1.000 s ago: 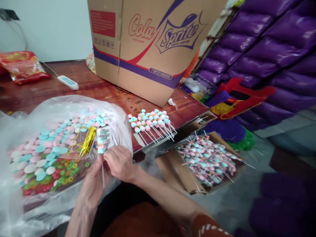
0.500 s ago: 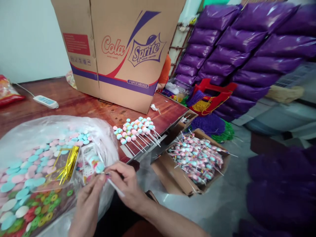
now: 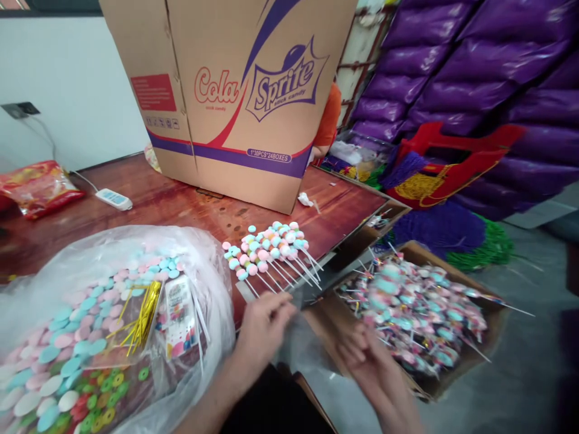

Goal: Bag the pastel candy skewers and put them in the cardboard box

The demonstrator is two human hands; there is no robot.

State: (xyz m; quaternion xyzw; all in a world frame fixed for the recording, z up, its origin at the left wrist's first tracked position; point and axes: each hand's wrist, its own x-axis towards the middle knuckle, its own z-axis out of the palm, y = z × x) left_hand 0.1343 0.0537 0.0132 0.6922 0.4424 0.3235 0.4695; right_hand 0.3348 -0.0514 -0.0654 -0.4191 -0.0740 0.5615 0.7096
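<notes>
My left hand (image 3: 266, 322) is closed with its fingertips pinched, just in front of the candy skewers on the table edge. A faint see-through smear lies beside its fingers; what they hold, if anything, I cannot make out. My right hand (image 3: 368, 358), blurred, is closed at the near side of a cardboard box (image 3: 325, 328). Above its fingers, a blurred pink-and-blue candy skewer (image 3: 386, 283) hangs over the wrapped candy skewers (image 3: 429, 319) in that box. Unwrapped candy skewers (image 3: 271, 247) lie in rows on the table, white sticks toward me.
A clear plastic bag (image 3: 212, 253) at left has pastel candy discs (image 3: 63, 340), gummy rings (image 3: 106, 392), gold twist ties (image 3: 147, 316) and a printed packet (image 3: 181, 316). Behind stands a big carton (image 3: 217, 132). A red stool (image 3: 447, 157), purple bundles (image 3: 416, 78) and an orange-sleeved person (image 3: 329, 117) are beyond.
My hands have parted from together over the plastic bag. Both moved right, the right one farther, with the candy skewer now over the box. The camera view has shifted too.
</notes>
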